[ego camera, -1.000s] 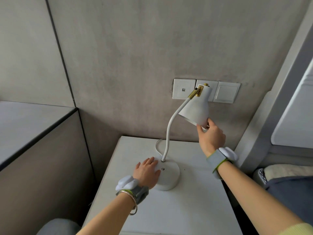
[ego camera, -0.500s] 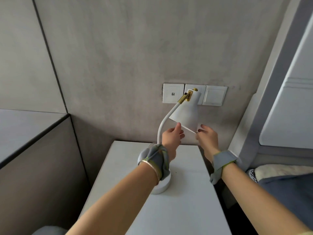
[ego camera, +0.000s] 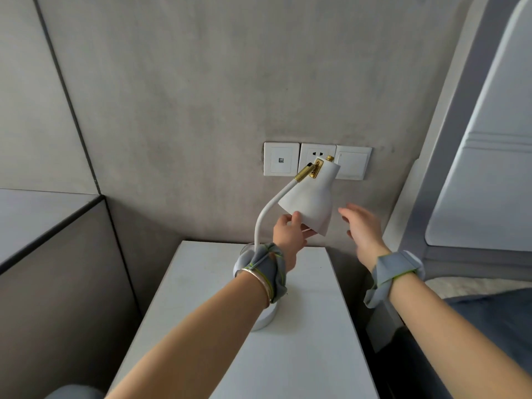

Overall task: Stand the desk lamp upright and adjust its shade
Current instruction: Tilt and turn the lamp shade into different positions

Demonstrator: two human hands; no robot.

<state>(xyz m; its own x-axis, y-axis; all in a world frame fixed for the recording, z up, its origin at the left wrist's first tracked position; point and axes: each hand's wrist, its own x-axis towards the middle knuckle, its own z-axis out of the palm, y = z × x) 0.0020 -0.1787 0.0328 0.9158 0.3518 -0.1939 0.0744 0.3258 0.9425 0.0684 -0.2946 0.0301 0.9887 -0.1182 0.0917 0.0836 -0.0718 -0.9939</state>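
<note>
**Lamp upright near the counter's back edge**

The lamp [ego camera: 260, 226] stands on the counter [ego camera: 302, 355], close to the wall [ego camera: 201, 96]. Left hand [ego camera: 289, 236] fingers pinch the shade [ego camera: 312, 201] rim; right hand [ego camera: 364, 230] hovers beside it, fingers spread.

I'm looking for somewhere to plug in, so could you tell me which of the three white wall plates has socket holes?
The middle plate, partly hidden by the lamp shade. The left plate shows a small dark square; the right plate looks blank.

a bedroom: white bedside table [ego camera: 302, 355] beside a padded headboard [ego camera: 449, 156], pillow [ego camera: 475, 286] and wall sockets [ego camera: 316, 161].
</note>
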